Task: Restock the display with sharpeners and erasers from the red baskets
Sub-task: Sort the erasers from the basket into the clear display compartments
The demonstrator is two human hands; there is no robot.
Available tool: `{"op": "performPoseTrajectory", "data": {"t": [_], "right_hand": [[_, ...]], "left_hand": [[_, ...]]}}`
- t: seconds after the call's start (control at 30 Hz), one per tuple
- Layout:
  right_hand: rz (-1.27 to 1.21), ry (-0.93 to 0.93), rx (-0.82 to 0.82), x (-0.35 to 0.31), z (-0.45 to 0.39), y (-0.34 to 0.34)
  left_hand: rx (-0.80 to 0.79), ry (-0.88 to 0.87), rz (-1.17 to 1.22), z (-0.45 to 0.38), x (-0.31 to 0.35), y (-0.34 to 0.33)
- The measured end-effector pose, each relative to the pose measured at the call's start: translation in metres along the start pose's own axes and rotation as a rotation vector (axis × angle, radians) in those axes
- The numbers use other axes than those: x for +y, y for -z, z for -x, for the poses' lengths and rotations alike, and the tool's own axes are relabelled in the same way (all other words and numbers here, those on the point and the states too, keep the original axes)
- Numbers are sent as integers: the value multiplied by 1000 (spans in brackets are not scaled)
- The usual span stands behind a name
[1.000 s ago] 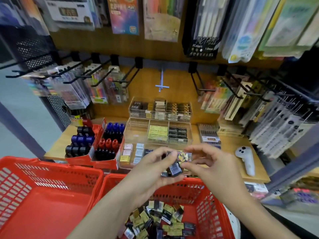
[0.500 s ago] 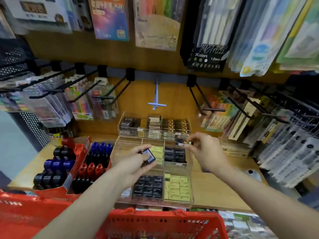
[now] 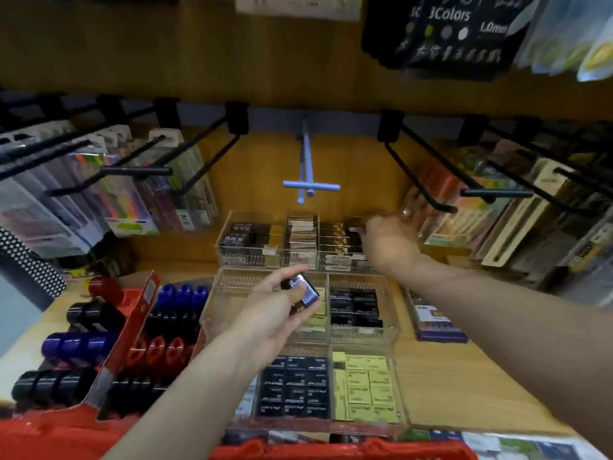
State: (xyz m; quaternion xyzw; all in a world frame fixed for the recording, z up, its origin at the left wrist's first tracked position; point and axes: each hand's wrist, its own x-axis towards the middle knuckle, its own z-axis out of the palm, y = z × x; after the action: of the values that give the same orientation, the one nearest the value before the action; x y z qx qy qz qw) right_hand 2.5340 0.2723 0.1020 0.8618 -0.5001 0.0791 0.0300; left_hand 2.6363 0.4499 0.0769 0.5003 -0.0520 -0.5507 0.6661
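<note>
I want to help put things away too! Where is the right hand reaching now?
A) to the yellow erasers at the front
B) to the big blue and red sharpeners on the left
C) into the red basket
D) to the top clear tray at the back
D: the right hand is up at the right end of the back clear tray, while the left hand holds a small dark packet.

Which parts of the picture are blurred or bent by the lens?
Head view: the right hand at the rear tray is smeared by motion; the hanging packs at the top are soft; the wide lens bows the hooks outward; the eraser in the left hand is fairly sharp.
</note>
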Motion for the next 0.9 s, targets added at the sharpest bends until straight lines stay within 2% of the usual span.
{"op": "performPoseTrajectory", "data": {"t": [0.07,0.17,0.33,0.53,0.6,0.7,0.83,0.9], "right_hand": [[-55,99,-82,-4,13,-5],[-10,180,-160,-6,26,-12],[-34,147,-165,10,19,-14],[-141,176,-274,23,10,-8],[-195,238,-203,25,15,-2],[-530,304,14,18,40,9],[-1192,-61,-92,-6,89,21],[-1275,-125,-122,-14,108,23]], "left_hand": [[13,4,11,1,-4,0],[12,-2,31,2,-6,-5],[26,-38,-25,2,-1,-15],[153,-95,-53,-3,11,-35],[179,-69,-29,-3,16,-45],[183,-43,16,-3,21,-54],[150,-43,138,3,23,-60],[140,-54,156,8,20,-61]]}}
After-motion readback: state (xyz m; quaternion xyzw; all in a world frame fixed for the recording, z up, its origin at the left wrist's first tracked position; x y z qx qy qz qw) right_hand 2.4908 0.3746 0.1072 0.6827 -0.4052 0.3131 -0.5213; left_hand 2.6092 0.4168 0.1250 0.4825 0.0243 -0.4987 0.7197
